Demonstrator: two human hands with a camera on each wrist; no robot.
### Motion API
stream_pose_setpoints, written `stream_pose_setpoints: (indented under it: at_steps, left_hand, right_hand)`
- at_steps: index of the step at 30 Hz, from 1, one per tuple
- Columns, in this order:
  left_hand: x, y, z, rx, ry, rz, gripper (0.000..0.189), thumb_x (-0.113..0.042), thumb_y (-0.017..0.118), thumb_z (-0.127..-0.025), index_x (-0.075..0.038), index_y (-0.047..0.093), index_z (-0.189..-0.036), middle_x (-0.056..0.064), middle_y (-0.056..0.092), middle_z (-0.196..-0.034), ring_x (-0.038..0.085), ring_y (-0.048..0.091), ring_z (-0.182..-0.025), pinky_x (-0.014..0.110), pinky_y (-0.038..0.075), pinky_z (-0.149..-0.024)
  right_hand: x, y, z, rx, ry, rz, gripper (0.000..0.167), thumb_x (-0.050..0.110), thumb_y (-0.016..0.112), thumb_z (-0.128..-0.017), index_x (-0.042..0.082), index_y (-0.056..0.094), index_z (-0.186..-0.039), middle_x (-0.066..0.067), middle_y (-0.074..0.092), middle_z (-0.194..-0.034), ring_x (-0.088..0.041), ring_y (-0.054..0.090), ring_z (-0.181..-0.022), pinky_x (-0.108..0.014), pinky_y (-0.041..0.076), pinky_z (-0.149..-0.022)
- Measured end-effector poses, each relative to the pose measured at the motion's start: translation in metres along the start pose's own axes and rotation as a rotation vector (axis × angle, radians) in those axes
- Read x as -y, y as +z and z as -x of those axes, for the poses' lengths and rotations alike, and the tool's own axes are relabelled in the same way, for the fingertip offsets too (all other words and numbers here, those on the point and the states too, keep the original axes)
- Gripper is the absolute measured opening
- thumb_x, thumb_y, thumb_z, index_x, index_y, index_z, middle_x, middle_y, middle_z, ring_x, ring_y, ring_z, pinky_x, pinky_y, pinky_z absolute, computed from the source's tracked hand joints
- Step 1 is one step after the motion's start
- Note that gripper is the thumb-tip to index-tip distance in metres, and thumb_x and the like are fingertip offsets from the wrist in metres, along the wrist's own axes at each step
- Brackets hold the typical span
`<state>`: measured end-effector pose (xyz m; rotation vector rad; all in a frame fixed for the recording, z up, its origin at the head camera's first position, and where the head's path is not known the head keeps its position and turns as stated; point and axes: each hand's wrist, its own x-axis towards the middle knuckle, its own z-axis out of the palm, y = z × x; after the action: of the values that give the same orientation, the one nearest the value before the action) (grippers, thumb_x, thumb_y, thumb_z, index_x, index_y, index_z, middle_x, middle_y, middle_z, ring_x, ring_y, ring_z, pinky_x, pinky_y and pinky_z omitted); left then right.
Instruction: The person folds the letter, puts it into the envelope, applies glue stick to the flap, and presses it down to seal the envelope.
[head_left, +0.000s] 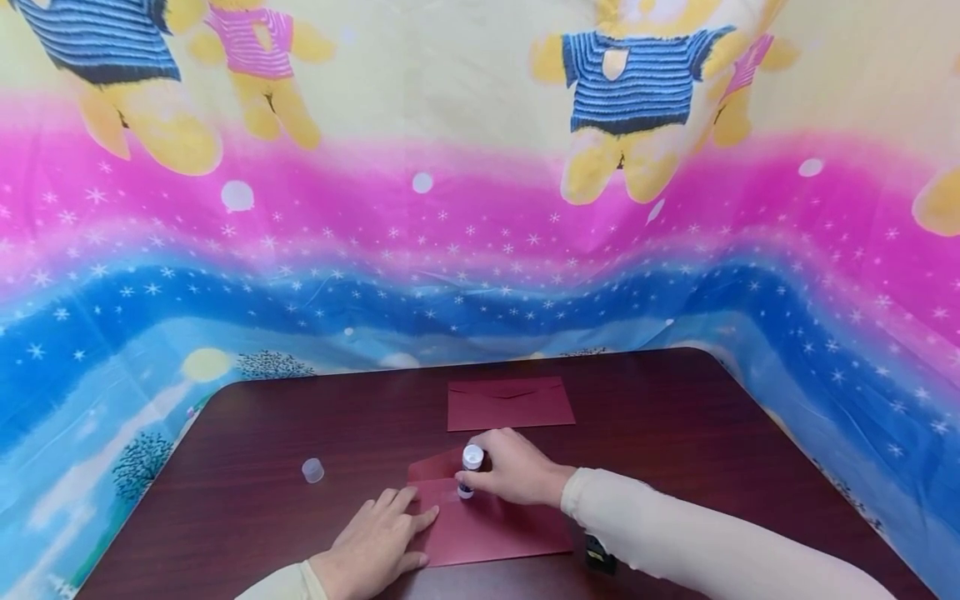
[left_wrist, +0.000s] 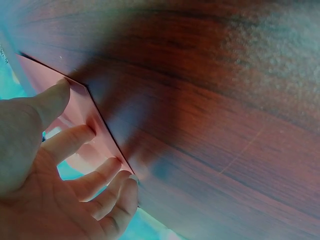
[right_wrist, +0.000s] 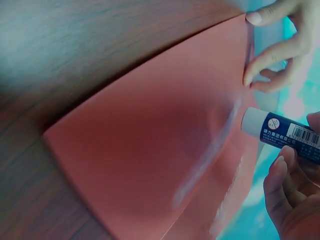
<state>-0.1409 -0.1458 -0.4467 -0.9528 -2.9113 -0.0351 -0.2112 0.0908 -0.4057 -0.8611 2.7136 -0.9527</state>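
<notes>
A dark red envelope (head_left: 502,533) lies on the table with its flap opened out away from me. My right hand (head_left: 521,471) grips a glue stick (head_left: 471,471) upright over the envelope, near its upper left. In the right wrist view the glue stick (right_wrist: 295,135) has a dark blue label and a white end at the paper. Whitish glue streaks (right_wrist: 207,160) run along the envelope by the fold and on the flap. Fingers spread, my left hand (head_left: 378,533) rests on the envelope's left edge; its fingertips touch the paper in the left wrist view.
A second red envelope (head_left: 510,408), flap folded down, lies farther back. To the left stands a small translucent cap (head_left: 312,471). The dark wooden table (head_left: 660,417) is bordered by a printed cloth (head_left: 480,200) at the back and sides.
</notes>
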Motion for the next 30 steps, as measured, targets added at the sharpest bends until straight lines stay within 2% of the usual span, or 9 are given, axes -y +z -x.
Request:
stream_pose_setpoints:
  at_steps: [4, 14, 21, 30]
  left_hand:
    - [0.001, 0.0, 0.001, -0.041, 0.014, -0.021, 0.051, -0.047, 0.078, -0.082, -0.024, 0.071, -0.128, 0.009, 0.061, -0.127, 0.026, 0.058, -0.105, 0.038, 0.049, -0.074]
    - [0.001, -0.001, 0.0, -0.043, 0.018, -0.034, 0.05, -0.047, 0.077, -0.083, -0.024, 0.071, -0.127, 0.008, 0.06, -0.125, 0.025, 0.057, -0.102, 0.037, 0.049, -0.072]
    - [0.001, 0.0, 0.001, -0.041, 0.016, -0.028, 0.05, -0.047, 0.077, -0.082, -0.024, 0.071, -0.127, 0.009, 0.061, -0.126, 0.025, 0.058, -0.102, 0.038, 0.049, -0.073]
    - [-0.002, 0.002, 0.002, -0.018, -0.007, -0.004, 0.052, -0.046, 0.077, -0.084, -0.022, 0.07, -0.129, 0.013, 0.062, -0.131, 0.028, 0.06, -0.108, 0.043, 0.053, -0.079]
  right_hand:
    - [0.009, 0.009, -0.008, 0.03, 0.005, 0.054, 0.016, 0.034, 0.075, -0.091, 0.021, 0.067, -0.086, 0.015, 0.06, -0.07, 0.001, 0.051, -0.061, -0.018, 0.045, -0.06]
    - [0.017, 0.023, -0.02, 0.043, 0.034, 0.181, 0.018, 0.035, 0.077, -0.089, 0.02, 0.069, -0.091, 0.015, 0.061, -0.074, 0.001, 0.054, -0.065, -0.018, 0.048, -0.063]
    - [0.019, 0.023, -0.02, 0.061, 0.047, 0.212, 0.017, 0.034, 0.078, -0.089, 0.021, 0.067, -0.086, 0.015, 0.061, -0.072, 0.001, 0.054, -0.064, -0.02, 0.048, -0.061]
    - [0.011, 0.016, -0.012, 0.082, 0.063, 0.19, 0.018, 0.033, 0.076, -0.09, 0.02, 0.064, -0.085, 0.014, 0.059, -0.071, 0.001, 0.055, -0.063, -0.019, 0.047, -0.059]
